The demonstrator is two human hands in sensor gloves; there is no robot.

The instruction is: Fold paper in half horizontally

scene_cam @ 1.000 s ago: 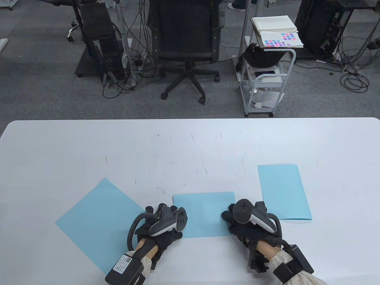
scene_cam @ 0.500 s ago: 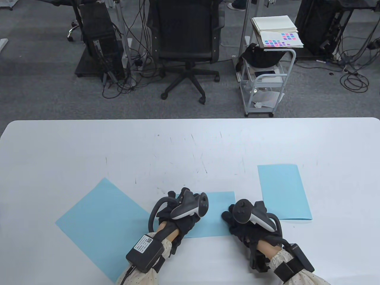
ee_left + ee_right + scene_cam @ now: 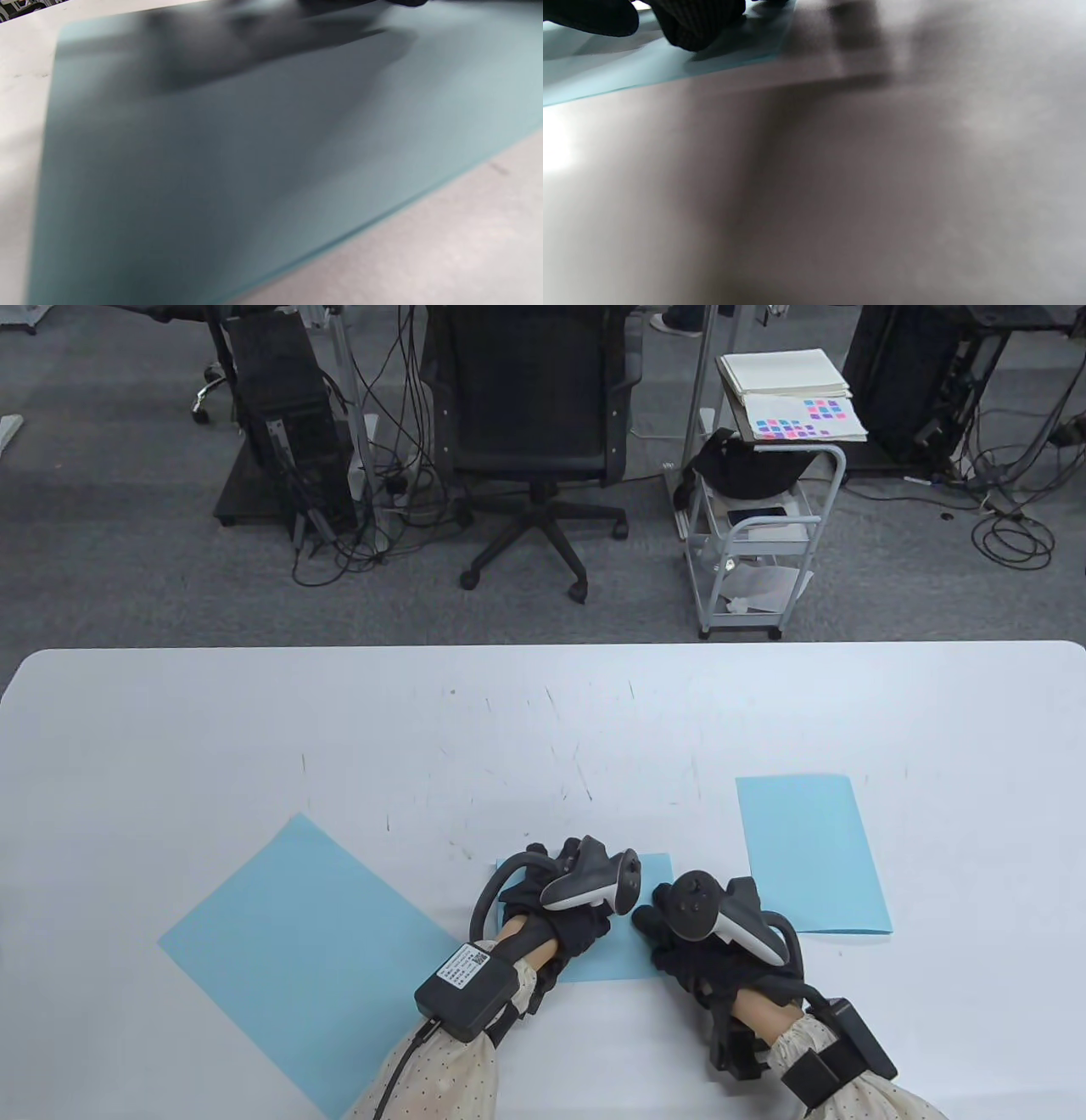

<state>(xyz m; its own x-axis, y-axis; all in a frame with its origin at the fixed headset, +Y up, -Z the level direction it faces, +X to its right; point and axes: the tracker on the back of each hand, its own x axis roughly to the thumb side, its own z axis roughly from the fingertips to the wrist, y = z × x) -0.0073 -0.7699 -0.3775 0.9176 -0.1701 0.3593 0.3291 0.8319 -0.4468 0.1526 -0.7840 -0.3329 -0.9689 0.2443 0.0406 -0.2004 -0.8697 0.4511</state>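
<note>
Behind the white table (image 3: pixel 543 712) we see a grey floor, a black chair (image 3: pixel 533 432) and a small cart (image 3: pixel 759 534); on the table lie three blue papers; the folded paper (image 3: pixel 632 954) sits near the front edge in the middle, between a big sheet (image 3: pixel 297 950) on the left and another folded sheet (image 3: pixel 810 853) on the right; we see our left hand (image 3: pixel 560 916) lying on top of the folded paper, palm down, pressing it flat; our right hand (image 3: pixel 687 950) rests on the paper's right edge, and in the right wrist view its fingertips (image 3: pixel 695 25) push down on the blue corner; neither hand grips the paper; we cannot tell how far the fingers are spread, because the trackers hide them; the two hands are close together.
</note>
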